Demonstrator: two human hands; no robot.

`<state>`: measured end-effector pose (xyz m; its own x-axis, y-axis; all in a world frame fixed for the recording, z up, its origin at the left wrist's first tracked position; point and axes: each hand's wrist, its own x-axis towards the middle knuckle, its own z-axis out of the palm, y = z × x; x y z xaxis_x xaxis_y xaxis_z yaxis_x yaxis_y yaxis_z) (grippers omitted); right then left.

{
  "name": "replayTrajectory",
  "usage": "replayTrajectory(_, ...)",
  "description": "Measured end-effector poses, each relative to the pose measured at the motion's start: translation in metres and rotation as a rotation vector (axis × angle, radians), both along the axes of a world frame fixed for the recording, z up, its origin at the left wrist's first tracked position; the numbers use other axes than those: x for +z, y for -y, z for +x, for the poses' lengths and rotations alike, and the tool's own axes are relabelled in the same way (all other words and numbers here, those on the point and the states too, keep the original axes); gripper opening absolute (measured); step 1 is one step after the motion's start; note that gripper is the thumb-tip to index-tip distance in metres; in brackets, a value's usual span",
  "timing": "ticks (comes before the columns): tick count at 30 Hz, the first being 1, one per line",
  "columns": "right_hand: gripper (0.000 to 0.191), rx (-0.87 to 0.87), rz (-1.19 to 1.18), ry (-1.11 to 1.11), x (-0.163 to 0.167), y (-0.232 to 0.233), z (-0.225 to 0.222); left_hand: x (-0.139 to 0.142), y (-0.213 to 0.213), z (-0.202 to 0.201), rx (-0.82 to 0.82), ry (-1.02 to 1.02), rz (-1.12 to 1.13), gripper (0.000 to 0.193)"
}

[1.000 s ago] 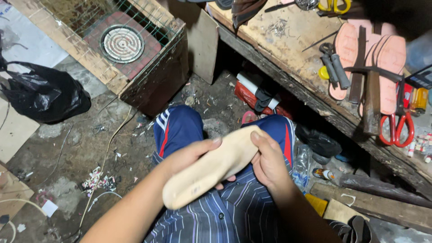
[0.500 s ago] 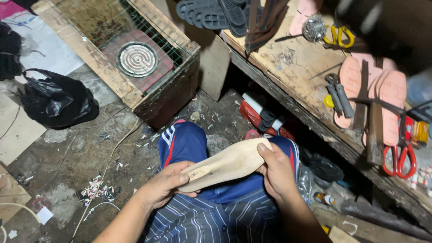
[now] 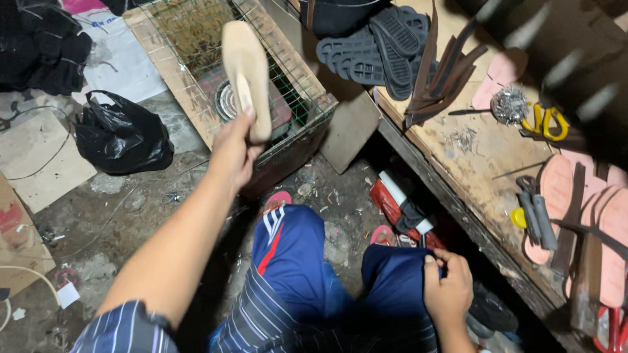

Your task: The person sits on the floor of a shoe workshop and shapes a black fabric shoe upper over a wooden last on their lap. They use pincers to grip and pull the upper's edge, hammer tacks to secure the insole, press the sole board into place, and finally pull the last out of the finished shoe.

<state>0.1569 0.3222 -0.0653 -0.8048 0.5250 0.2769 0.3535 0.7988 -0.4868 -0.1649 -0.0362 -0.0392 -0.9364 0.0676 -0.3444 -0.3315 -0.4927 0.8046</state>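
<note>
Beige foam shoe insole point(image 3: 246, 72), long and slightly curved, is held up over a wooden crate with wire-mesh sides point(image 3: 196, 104); it stands nearly upright, toe end highest.

From the head camera, looking down: the floor is rough, dirty concrete point(image 3: 131, 209) strewn with scraps and thin wires. A crumpled black plastic bag point(image 3: 121, 137) lies left of the crate, near flat pieces of cardboard point(image 3: 39, 157). Along the right runs a worn wooden workbench point(image 3: 471, 150), carrying a stack of dark rubber soles point(image 3: 373, 46), pink sandal soles point(image 3: 556, 196), yellow-handled scissors point(image 3: 546, 121) and a small heap of nails point(image 3: 510, 104).

The person's left hand point(image 3: 232, 153), arm stretched forward, pinches the insole's lower end between thumb and fingers. The right hand point(image 3: 448, 291) is closed, clutching the blue fabric of the track trousers point(image 3: 294, 261) at the right knee.

Inside the crate sits a round coil heater on a reddish base point(image 3: 226, 101), partly hidden behind the insole.
</note>
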Motion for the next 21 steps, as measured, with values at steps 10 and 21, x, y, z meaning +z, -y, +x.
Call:
replayTrajectory(10, 0.017, 0.02, -0.029, -0.03, 0.003, 0.0, -0.015, 0.011, -0.015, -0.063, 0.187, 0.162, -0.154, 0.047)
replayTrajectory(21, 0.016, -0.015, -0.116, -0.028, 0.009, 0.004, -0.013, 0.028, -0.022, -0.044, 0.395, -0.195, -0.721, 0.045)
